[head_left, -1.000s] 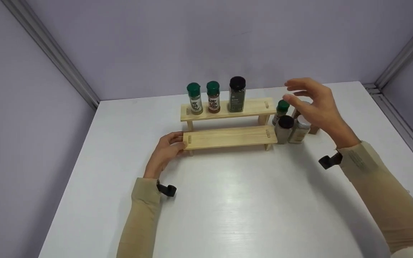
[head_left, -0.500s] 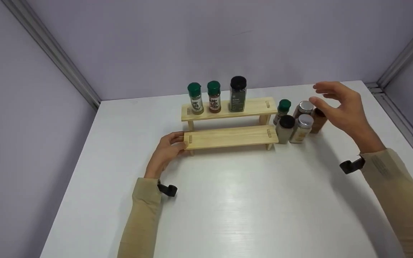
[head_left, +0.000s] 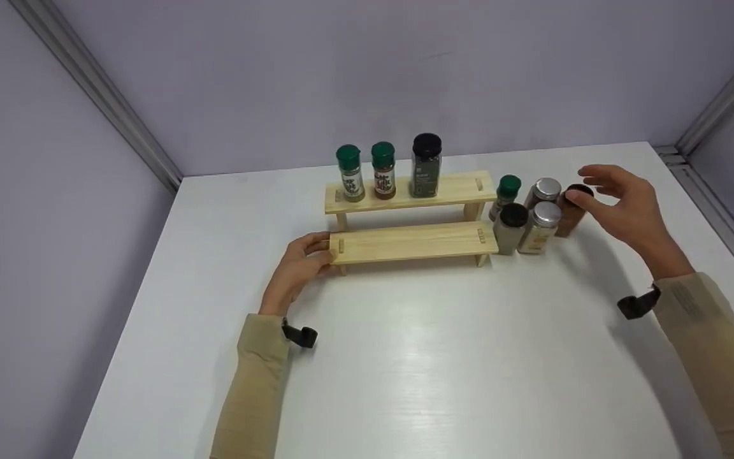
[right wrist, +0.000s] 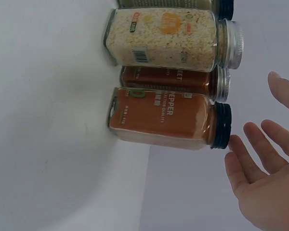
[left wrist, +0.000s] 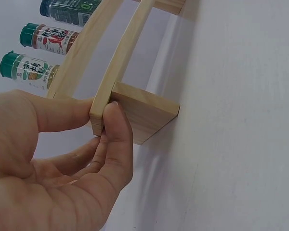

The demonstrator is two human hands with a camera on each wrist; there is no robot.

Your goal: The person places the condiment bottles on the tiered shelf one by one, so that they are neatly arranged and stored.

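My left hand point(head_left: 300, 271) pinches the left end of the lower tier point(head_left: 411, 245) of a wooden spice rack; in the left wrist view, thumb and fingers point(left wrist: 118, 144) grip the board's end beside its leg. Over at the right, my right hand point(head_left: 628, 207) reaches at the dark lid of a jar of reddish-brown pepper point(right wrist: 159, 118). Its fingers are spread and loosely bent around the lid, not closed on it; in the right wrist view the fingertips lie close to the lid, and contact is hard to tell. The pepper jar stands upright on the table.
Two green-capped bottles point(head_left: 384, 172) and a black-capped jar point(head_left: 426, 169) stand on the upper tier point(head_left: 459, 186). Beside the rack's right end cluster a small green-capped bottle point(head_left: 507, 188), a black-lidded jar point(head_left: 510, 233) and silver-lidded jars point(head_left: 539, 233). A wall rises behind the white table point(head_left: 405, 370).
My right hand has moved right from above the small bottles, then lowered to the pepper jar's lid. My left hand keeps its hold on the rack, which stays in place.
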